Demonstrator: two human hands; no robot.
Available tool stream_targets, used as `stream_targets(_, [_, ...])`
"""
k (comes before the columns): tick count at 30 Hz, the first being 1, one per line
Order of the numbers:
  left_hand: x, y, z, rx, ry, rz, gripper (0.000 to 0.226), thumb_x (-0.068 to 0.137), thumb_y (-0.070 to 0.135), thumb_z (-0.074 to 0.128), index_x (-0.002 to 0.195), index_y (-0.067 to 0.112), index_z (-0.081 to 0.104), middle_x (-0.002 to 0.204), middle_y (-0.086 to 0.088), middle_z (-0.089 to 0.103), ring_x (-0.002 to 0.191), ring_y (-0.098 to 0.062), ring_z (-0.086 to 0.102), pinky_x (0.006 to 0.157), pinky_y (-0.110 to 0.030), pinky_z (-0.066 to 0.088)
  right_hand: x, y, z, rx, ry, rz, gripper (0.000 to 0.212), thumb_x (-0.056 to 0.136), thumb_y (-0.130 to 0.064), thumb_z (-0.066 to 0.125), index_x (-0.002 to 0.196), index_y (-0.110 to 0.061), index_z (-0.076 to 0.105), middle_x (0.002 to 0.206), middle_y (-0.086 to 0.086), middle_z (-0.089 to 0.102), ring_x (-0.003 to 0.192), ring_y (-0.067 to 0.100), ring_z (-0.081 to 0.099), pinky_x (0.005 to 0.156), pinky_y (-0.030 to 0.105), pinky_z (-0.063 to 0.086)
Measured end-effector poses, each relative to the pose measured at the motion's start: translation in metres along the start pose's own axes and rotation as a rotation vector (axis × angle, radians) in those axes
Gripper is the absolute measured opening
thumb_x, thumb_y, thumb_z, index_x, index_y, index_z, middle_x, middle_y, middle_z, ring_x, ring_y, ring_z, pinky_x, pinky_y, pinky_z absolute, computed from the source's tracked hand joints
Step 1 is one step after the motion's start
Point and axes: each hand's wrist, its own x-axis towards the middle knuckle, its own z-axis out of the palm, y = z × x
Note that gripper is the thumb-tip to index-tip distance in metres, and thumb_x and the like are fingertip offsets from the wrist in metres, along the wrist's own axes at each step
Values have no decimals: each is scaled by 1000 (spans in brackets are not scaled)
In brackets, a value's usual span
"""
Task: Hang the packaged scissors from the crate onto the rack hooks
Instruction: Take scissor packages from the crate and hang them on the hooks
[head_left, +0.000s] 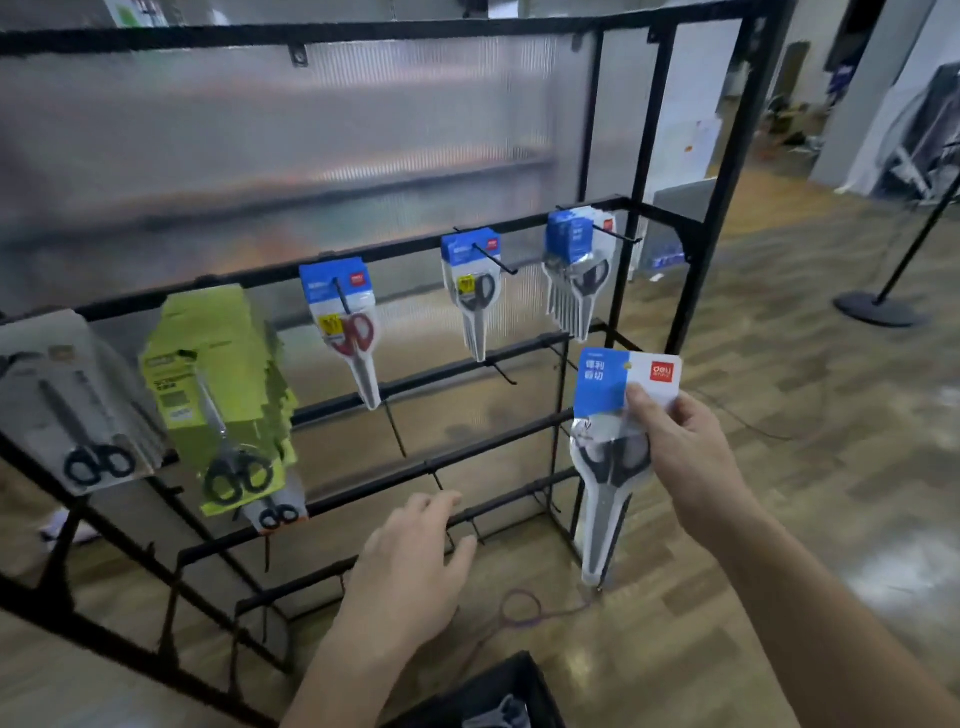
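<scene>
right-hand grip (680, 447) pinches packaged scissors (608, 384) low on the card, leaving its top free for the right-end hook (621, 236) of the rack (735, 156); left-hand grip (410, 566) released.

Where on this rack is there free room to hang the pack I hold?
Free: the bare hooks on the lower bars, under the red scissors pack and left of your held pack. Crowded: the top bar, above all the green packs and the right-end bunch.
</scene>
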Motion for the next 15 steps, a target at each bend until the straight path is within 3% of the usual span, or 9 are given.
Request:
stream_targets(4, [52,47,16,30,-1,-8,47,106,48,46,151,38,38,149,20,44,135,-6,45,110,-29,39,78,-4,-23,-13,-31,15,27,102,-37,60,99,-12,71,98,13,78,86,25,75,85,48,59])
stream_targets(7, [89,74,27,61,-10,-37,44,105,50,46,148,41,39,144,21,45,132,-6,46,108,-28,40,138,-3,-39,-46,-80,8,34,97,-49,63,101,-16,72,99,12,78,93,34,75,89,60,58])
stream_targets(12, [138,106,40,95,15,-75,45,104,51,46,148,41,38,142,20,48,130,-5,48,106,-28,43,223,-9,-46,-27,-120,-11,23,103,-35,59,103,-14,68,86,-3,79,73,10,75,65,32,63])
stream_targets(15, [158,117,42,103,44,-89,47,104,52,47,149,41,37,144,20,47,130,-5,47,104,-26,41,260,-17,-42,-32,-120,2,22,102,-38,59,101,-18,67,80,-10,77,75,10,76,70,39,64])
